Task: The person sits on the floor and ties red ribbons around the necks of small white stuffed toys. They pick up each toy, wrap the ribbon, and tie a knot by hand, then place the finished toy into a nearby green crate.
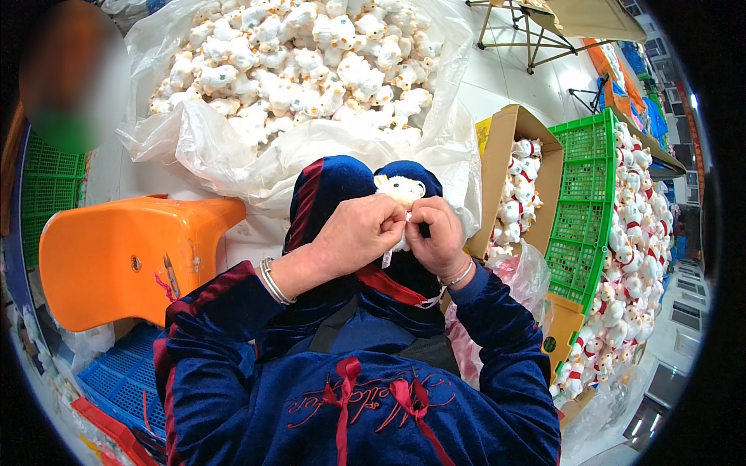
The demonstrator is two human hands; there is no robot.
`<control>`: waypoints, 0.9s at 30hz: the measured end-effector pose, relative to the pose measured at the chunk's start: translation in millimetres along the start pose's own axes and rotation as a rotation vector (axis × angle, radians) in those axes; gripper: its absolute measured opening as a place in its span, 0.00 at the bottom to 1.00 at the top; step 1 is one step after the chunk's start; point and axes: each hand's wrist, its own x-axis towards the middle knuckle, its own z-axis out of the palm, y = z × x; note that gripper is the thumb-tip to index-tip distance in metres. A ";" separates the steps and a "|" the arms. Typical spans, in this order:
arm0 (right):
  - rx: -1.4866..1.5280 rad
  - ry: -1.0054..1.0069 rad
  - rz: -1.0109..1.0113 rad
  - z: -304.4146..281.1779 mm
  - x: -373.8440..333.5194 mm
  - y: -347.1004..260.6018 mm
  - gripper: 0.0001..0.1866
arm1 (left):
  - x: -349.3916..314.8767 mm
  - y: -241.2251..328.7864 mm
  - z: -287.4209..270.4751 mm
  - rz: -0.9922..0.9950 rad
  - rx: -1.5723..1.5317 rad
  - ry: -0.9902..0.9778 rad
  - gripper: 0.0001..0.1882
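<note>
A small white plush toy with dark eyes and a cream muzzle sits upright at my knees, its head showing above my fingers. My left hand and my right hand meet in front of its neck, thumbs and forefingers pinched together. Whatever the fingertips grip there is too small and too covered to make out. Below the left fingers hangs a small white tag. A red strip lies across my lap under the hands. Most of the toy's body is hidden.
Ahead, a clear plastic sheet holds a heap of white plush toys. An orange stool with thread snips stands left. On the right are a cardboard box and green crate near toys with red neckbands.
</note>
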 end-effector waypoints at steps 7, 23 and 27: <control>0.040 -0.050 -0.059 0.1 1.4 5.2 0.16 | 0.1 7.8 -14.6 -0.112 -0.083 -0.058 0.07; 0.014 -0.236 -0.159 -16.2 12.6 11.8 0.17 | 14.3 10.8 -30.6 -0.198 -0.074 -0.247 0.08; 0.013 -0.289 -0.215 -20.7 19.9 13.8 0.16 | 25.6 21.5 -38.1 -0.266 -0.009 -0.335 0.08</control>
